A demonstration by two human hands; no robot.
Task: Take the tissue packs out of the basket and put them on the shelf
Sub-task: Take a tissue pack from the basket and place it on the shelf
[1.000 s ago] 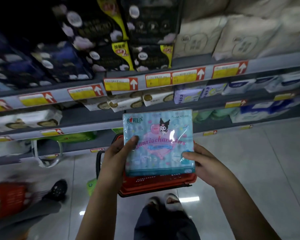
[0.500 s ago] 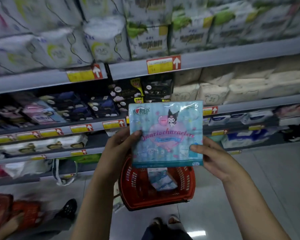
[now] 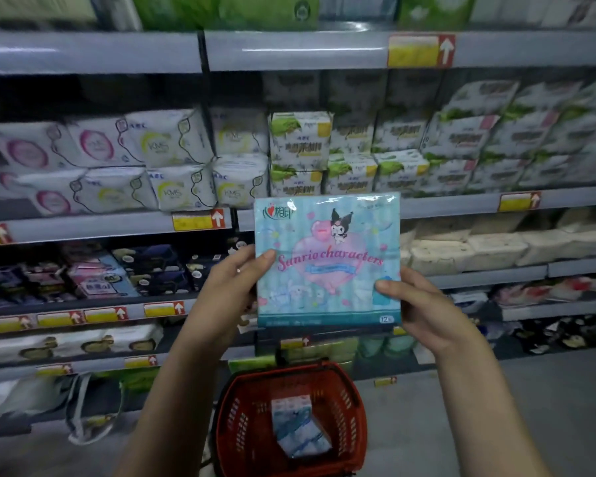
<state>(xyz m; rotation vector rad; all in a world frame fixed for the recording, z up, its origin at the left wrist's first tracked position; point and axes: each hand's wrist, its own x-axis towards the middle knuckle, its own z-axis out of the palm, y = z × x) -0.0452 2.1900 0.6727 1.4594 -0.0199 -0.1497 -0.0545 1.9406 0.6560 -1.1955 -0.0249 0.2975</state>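
I hold a light-blue tissue pack (image 3: 327, 259) with a pink heart and cartoon print upright in front of the shelves. My left hand (image 3: 231, 290) grips its left edge, thumb on the front. My right hand (image 3: 424, 311) grips its lower right corner. Below, a red plastic basket (image 3: 351, 425) stands on the floor with another blue-and-white tissue pack (image 3: 298, 428) lying inside. The pack I hold is level with the grey shelf edge (image 3: 461, 204) behind it.
Grey store shelves (image 3: 90, 53) fill the view, stocked with white, green and dark packs. Cream-coloured packs (image 3: 489, 249) sit to the right of the held pack. A white bag (image 3: 90, 407) hangs at lower left. Grey floor (image 3: 547, 407) lies at right.
Both hands have raised the tissue pack higher in front of the shelves and my view has tilted up. The basket now shows fully below, with a second pack inside.
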